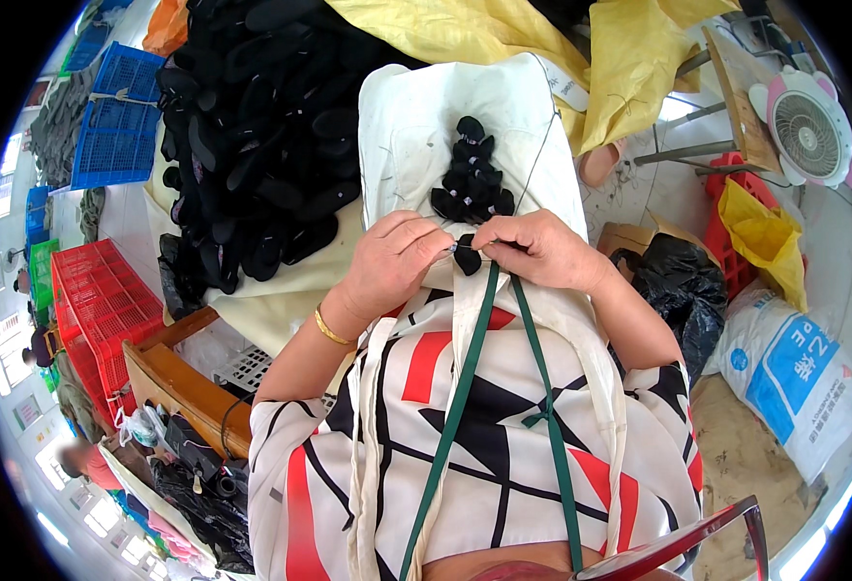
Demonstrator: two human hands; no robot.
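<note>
My left hand point(399, 257) and my right hand point(540, 252) meet just above my lap, both with fingertips pinched together. Between them hangs a small black fabric piece point(467, 259). Something thin runs from fingertip to fingertip over it; a small shiny bit shows at my left fingers, too small to name. My right fingers appear to pinch the black piece's edge. Just beyond my hands, a bunch of black fabric pieces point(472, 184) with small purplish marks lies on a white cloth-covered surface point(397, 126). A thin dark strand point(539, 155) runs down that surface towards my right hand.
A large heap of black fabric pieces point(261, 126) lies at the far left. Red crates point(106, 310), blue crates point(116, 126) and a wooden drawer point(189, 387) stand left. To the right are a fan point(811, 126), a black plastic bag point(678, 290) and a white sack point(784, 368).
</note>
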